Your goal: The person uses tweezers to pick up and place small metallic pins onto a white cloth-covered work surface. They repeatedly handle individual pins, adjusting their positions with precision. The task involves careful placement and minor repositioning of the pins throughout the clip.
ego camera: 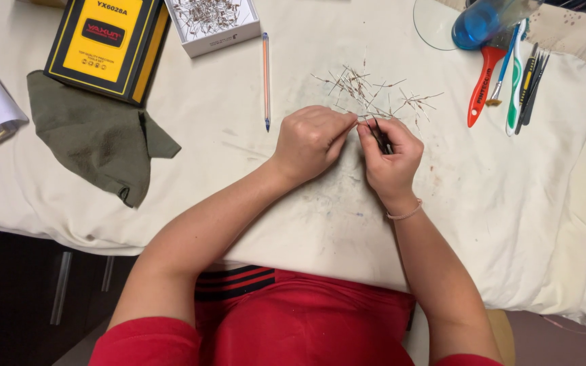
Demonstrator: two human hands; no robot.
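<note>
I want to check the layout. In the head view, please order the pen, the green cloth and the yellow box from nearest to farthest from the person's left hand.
From the left hand:
1. The pen, just above the hand and slightly to its left.
2. The green cloth, farther left on the white table cover.
3. The yellow box, at the top left, beyond the cloth.

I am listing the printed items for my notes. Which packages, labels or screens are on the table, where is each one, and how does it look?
Yellow box: top left, flat rectangle, yellow face, black border, small red-and-black label patch.
White box: top centre, open, shallow, square, full of thin wire-legged parts.
Red handle: top right among tools, white print along it.
No screens or signs in view.
</note>
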